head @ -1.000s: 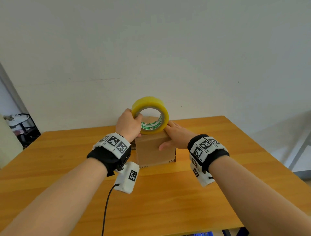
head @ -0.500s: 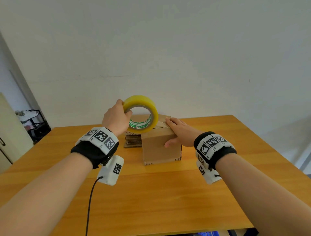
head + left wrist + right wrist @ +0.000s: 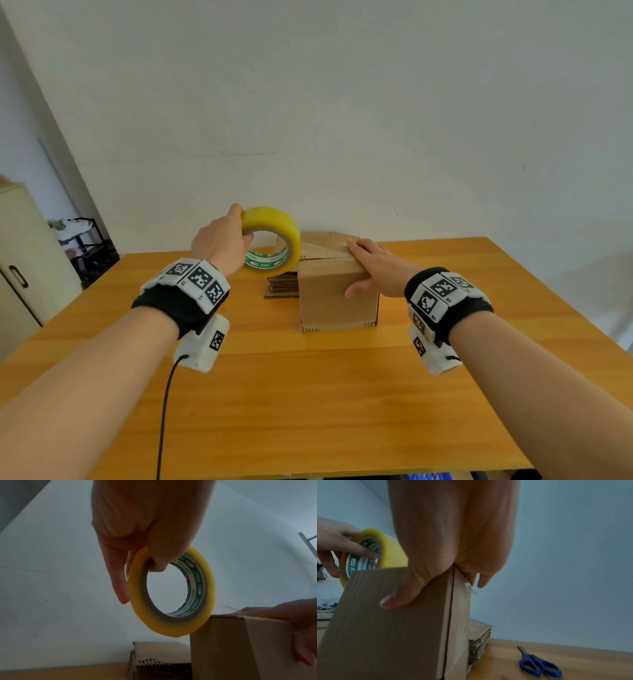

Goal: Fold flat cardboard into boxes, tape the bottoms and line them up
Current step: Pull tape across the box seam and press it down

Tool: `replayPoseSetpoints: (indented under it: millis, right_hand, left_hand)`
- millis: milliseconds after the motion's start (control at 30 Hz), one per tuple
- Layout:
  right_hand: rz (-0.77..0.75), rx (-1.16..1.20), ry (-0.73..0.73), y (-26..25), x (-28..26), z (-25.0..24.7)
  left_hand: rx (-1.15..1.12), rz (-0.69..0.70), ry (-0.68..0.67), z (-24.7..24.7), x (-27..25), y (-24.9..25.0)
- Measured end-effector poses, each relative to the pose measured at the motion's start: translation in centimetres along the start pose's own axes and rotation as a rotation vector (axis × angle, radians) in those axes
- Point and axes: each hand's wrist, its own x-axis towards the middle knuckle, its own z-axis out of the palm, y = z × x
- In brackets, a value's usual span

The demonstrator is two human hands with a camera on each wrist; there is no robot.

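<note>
A box (image 3: 337,301) stands on the table (image 3: 308,394). The right hand (image 3: 375,269) rests on the box's top right edge, thumb on its near face. Just left of the box, the left hand (image 3: 219,245) holds a tape roll (image 3: 270,241) at top-edge height; flat cardboard (image 3: 281,287) lies behind-left.

Plain room, likely office or storeroom: wooden table (image 3: 308,394), bare white wall (image 3: 342,102), beige cabinet (image 3: 24,260), cluttered black rack (image 3: 82,240).

The tape roll (image 3: 272,241) is translucent yellow, its brown core printed green and white with small red marks. The box (image 3: 337,299) and the flat cardboard stack (image 3: 281,286) are plain brown. The tabletop (image 3: 308,394) is orange-toned wood grain. The scissors (image 3: 537,664) have blue handles. Both wristbands (image 3: 181,305) are black, carrying white blocks with black square-patterned markers
</note>
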Motion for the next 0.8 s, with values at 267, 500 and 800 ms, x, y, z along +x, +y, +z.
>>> replayPoseSetpoints:
  millis: [267,500,800]
  right_hand:
    - [0.018,-0.021,-0.004,-0.2,0.0,-0.1]
    - [0.02,0.0,-0.006,-0.3,-0.3,-0.1]
    - [0.011,0.017,-0.004,-0.3,-0.5,-0.2]
  left_hand:
    - [0.017,-0.018,-0.02,1.0,-0.4,-1.2]
    - [-0.045,0.006,-0.031,0.8,-0.9,-1.9]
    - [-0.075,-0.017,-0.107,2.1,-1.5,-2.5]
